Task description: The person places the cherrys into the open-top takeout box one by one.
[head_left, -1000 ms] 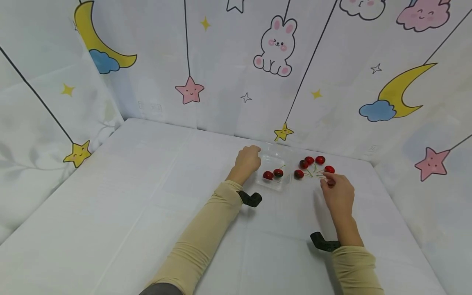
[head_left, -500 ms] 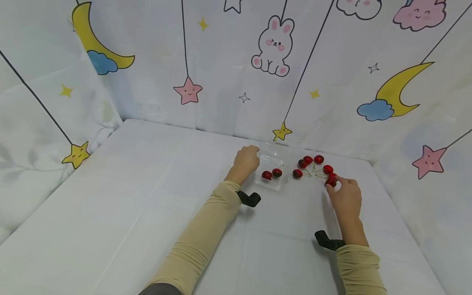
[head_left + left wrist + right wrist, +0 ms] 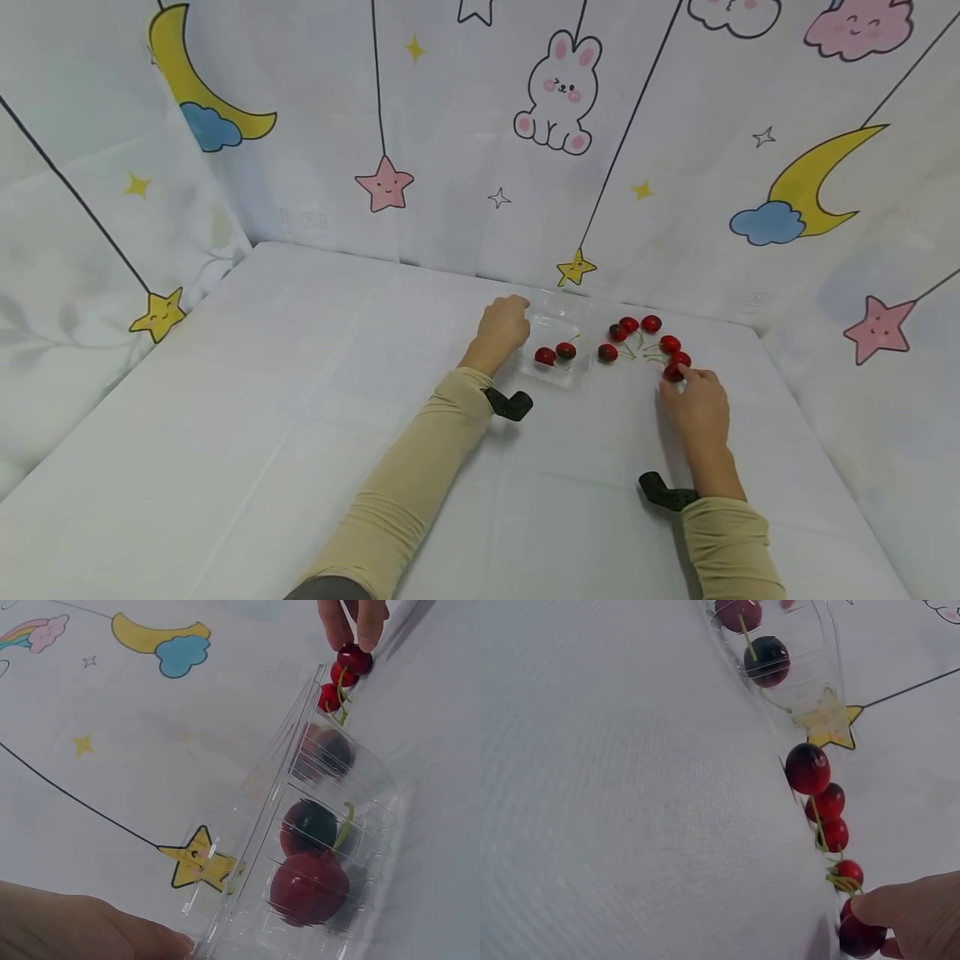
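Right of the clear box [image 3: 555, 378], the right hand [image 3: 699, 408] pinches a dark cherry [image 3: 861, 939] in its grip; loose cherries [image 3: 607, 353] lie between. The left hand [image 3: 501, 333] touches the box's left side, its grip unclear. Inside sit two cherries [image 3: 566, 351].

- Cloth-walled nook, wider room unclear
- Far, left and right: pale cloth [image 3: 450, 108] printed with rabbit [image 3: 558, 92], moons [image 3: 171, 50], stars [image 3: 385, 185]
- Near: white bench [image 3: 247, 400] filling it

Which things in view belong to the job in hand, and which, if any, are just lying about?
In use: left hand, clear box, cherries inside, loose cherries beside it, right hand pinching one.
Only surroundings: white tabletop, printed backdrop, black wrist pieces.
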`<state>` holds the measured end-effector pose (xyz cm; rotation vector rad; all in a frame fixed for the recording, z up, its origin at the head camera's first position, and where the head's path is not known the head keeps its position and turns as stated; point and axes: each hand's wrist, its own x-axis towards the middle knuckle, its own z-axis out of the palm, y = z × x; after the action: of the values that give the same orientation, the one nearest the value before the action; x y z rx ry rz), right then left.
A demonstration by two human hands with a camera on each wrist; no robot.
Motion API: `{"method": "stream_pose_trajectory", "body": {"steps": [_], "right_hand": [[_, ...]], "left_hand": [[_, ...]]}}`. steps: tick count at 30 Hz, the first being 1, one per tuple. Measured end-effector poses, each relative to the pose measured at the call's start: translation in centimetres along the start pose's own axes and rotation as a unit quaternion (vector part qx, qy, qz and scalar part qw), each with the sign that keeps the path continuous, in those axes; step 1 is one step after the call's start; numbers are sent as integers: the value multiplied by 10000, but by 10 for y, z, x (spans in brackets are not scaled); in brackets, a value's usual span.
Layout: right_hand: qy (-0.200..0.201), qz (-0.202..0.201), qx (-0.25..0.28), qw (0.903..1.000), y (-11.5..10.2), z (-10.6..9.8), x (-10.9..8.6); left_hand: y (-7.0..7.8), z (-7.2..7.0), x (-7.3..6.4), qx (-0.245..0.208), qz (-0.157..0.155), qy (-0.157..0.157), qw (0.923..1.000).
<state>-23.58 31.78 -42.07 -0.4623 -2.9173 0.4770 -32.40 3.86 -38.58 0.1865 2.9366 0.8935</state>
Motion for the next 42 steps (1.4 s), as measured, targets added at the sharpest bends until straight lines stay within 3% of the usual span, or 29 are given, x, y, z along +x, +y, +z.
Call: {"method": "stream_pose_trajectory", "body": {"steps": [12, 22, 42], "right_hand": [[460, 14, 501, 9977, 2, 10, 1], [299, -121, 109, 9994, 6, 14, 4], [368, 21, 281, 9989, 4, 14, 4]], "left_hand": [[0, 1, -1, 35, 45, 41, 10000], [0, 5, 1, 8, 8, 61, 10000], [-1, 3, 0, 115, 114, 86, 9998]]}}
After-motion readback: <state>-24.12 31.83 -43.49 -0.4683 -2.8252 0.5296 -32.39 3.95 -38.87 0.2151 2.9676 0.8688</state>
